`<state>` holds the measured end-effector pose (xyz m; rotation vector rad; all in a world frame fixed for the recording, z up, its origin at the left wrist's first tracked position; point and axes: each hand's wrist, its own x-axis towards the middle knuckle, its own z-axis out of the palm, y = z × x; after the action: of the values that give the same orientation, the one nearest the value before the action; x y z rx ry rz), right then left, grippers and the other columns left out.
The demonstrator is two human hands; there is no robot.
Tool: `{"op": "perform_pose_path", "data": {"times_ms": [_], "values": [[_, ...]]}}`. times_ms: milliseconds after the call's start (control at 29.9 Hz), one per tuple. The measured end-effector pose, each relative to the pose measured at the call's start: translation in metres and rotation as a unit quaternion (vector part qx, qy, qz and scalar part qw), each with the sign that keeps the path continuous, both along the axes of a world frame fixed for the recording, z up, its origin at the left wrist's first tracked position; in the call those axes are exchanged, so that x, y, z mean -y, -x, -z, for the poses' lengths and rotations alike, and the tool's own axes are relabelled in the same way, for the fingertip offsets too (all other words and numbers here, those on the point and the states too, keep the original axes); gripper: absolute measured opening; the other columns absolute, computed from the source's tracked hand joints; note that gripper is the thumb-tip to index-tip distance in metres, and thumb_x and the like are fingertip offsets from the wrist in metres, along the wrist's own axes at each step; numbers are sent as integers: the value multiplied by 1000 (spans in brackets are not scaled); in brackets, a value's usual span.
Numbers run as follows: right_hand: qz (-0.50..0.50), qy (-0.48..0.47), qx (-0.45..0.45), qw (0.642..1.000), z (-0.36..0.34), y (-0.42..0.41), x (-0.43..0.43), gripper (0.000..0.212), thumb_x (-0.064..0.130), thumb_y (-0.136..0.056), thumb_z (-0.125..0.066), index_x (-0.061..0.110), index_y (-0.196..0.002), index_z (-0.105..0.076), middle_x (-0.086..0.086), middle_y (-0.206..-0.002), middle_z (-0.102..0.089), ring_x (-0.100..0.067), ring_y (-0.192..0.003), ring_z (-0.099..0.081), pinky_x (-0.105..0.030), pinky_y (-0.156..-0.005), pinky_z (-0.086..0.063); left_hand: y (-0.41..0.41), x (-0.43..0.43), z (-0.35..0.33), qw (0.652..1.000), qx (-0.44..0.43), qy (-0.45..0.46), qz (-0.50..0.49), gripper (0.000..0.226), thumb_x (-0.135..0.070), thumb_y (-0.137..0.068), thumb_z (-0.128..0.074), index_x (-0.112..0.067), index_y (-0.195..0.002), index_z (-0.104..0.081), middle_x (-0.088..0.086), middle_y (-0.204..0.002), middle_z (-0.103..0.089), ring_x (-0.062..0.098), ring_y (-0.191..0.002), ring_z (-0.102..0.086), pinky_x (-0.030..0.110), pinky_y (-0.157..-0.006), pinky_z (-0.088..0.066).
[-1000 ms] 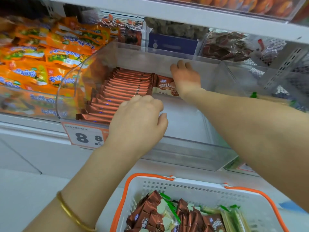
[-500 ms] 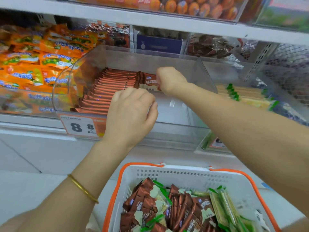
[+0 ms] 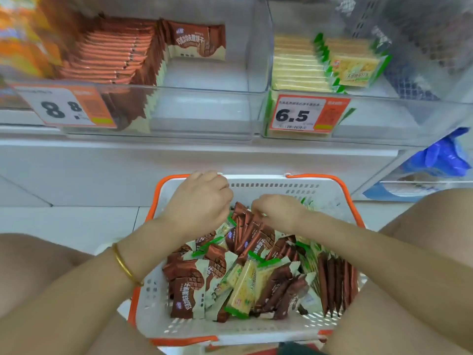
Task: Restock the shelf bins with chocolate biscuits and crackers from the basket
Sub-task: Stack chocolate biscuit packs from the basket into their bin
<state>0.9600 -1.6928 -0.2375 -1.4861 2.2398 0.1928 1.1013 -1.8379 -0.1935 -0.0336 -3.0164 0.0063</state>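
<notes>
A white basket with an orange rim (image 3: 268,181) sits between my knees, full of brown chocolate biscuit packets (image 3: 189,290) and green-edged cracker packets (image 3: 243,285). My right hand (image 3: 279,213) pinches a bunch of upright brown packets (image 3: 247,229) at the back of the basket. My left hand (image 3: 202,201) is curled just left of that bunch, its fingertips hidden. Above, the clear chocolate bin (image 3: 204,108) holds a row of biscuits (image 3: 115,55) on its left side. The clear cracker bin (image 3: 384,116) holds a row of crackers (image 3: 297,67).
Price tags reading 8.8 (image 3: 64,106) and 6.5 (image 3: 307,114) hang on the bin fronts. Orange snack packs (image 3: 23,42) fill the bin to the left. A blue bag (image 3: 442,155) lies on a lower shelf at the right.
Both hands have left the chocolate bin and come down into the basket. My view has dropped from the shelf to the basket.
</notes>
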Motion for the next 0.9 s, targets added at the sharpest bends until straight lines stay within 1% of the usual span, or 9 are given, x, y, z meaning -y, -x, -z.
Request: {"op": "perform_pose_path", "data": {"times_ms": [134, 267, 334, 468, 568, 668, 735, 769, 902], "values": [[-75, -69, -36, 994, 47, 7, -15, 42, 23, -92, -57, 17, -131, -47, -5, -122, -51, -25, -115, -48, -37, -87, -45, 4, -10, 15, 998, 49, -29, 3, 38, -24, -79, -35, -11, -69, -69, 2, -69, -63, 25, -69, -60, 36, -60, -51], [-122, -70, -98, 985, 62, 1, -18, 33, 26, -91, -60, 16, -122, -55, -5, -117, -53, -24, -111, -49, -38, -90, -43, 7, -12, 16, 997, 56, -42, 15, 40, -27, -80, -35, -12, -69, -70, 1, -70, -64, 23, -68, -60, 35, -59, -52], [-124, -86, -79, 985, 63, 5, -19, 29, 26, -92, -59, 16, -119, -59, -5, -115, -53, -23, -110, -50, -36, -89, -43, 8, -12, 15, 997, 64, -47, 13, 42, -29, -82, -34, -13, -73, -71, 1, -74, -65, 23, -71, -61, 35, -61, -50], [-57, -59, -3, 997, 30, 20, -5, 27, 27, -94, -56, 13, -117, -59, -5, -114, -50, -24, -102, -56, -31, -75, -44, 12, -8, 17, 982, 135, -121, -45, 33, -34, -96, -44, -19, -117, -63, 0, -116, -61, 19, -112, -50, 38, -95, -42], [-40, 7, 23, 999, -17, 29, 0, 22, 28, -94, -56, 13, -109, -60, -3, -104, -54, -21, -99, -54, -30, -77, -42, 16, -1, 18, 961, 194, -183, -77, 44, -41, -94, -52, -20, -132, -51, 1, -133, -52, 17, -123, -44, 33, -103, -37], [5, 94, 115, 989, -54, 28, -3, 16, 25, -93, -59, 11, -99, -63, 0, -91, -57, -17, -85, -51, -28, -69, -36, 20, 7, 6, 936, 206, -268, -97, 44, -39, -91, -59, -20, -130, -52, -2, -126, -57, 12, -107, -56, 22, -87, -45], [53, 143, 176, 972, -71, 21, -1, 9, 22, -91, -61, 14, -93, -63, -1, -88, -61, -16, -78, -54, -27, -67, -40, 21, 13, -9, 928, 183, -309, -101, 31, -34, -89, -62, -18, -115, -59, -7, -98, -62, 4, -80, -58, 12, -64, -42], [75, 160, 205, 963, -79, 17, 1, 5, 21, -90, -63, 16, -91, -62, -1, -86, -62, -15, -75, -56, -24, -67, -43, 20, 16, -18, 926, 168, -321, -105, 25, -32, -88, -64, -18, -109, -61, -9, -89, -60, 2, -73, -56, 12, -59, -41], [93, 188, 260, 943, -114, 0, 17, 18, 20, -82, -73, 16, -97, -65, -1, -89, -70, -14, -75, -66, -27, -67, -52, 12, 32, -61, 890, 115, -424, -117, 14, -18, -81, -73, -14, -93, -67, -8, -71, -61, 0, -58, -55, 20, -60, -46]]}}
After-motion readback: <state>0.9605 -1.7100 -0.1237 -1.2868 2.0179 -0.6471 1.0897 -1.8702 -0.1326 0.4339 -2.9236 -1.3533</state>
